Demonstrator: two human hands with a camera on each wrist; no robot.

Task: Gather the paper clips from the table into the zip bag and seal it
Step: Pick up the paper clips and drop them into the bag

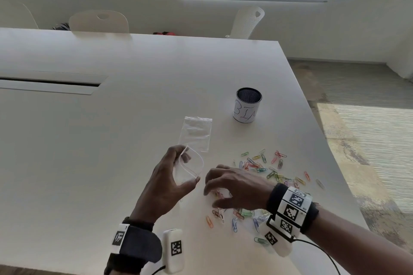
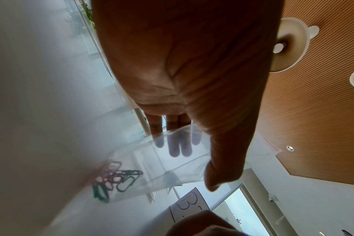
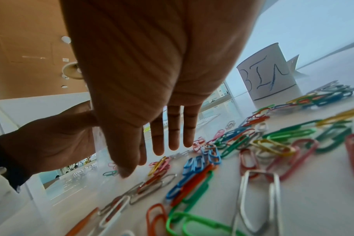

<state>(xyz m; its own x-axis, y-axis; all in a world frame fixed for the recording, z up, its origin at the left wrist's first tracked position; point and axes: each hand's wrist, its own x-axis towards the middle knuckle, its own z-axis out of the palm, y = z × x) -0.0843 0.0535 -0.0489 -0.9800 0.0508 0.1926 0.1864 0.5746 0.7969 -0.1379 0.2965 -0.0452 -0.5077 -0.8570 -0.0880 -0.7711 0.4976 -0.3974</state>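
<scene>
The left hand [image 1: 166, 182] holds the zip bag [image 1: 188, 166] above the table [image 1: 111, 140], thumb on one side and fingers on the other, so that the mouth bows open toward the right hand [image 1: 234, 187]. In the left wrist view a few clips already lie in the bottom of the bag. The right hand has its fingers spread and relaxed, hanging low over the paper clips [image 1: 263, 169]; it seems to hold nothing, though its fingertips are partly hidden in the head view. Most clips lie under this hand and beyond it, away from the bag.

To do this step well, I would rake a small bunch together under the fingers, pinch it firmly, and carry it straight over the mouth just beside. The left hand should keep the mouth round and tilted up. Small bunches are safer, because the clips hook one another and can drag a chain out.

A second bag [image 1: 196, 134] lies flat beyond the left hand, and a cup marked BIN [image 1: 245, 107] stands farther off.
</scene>
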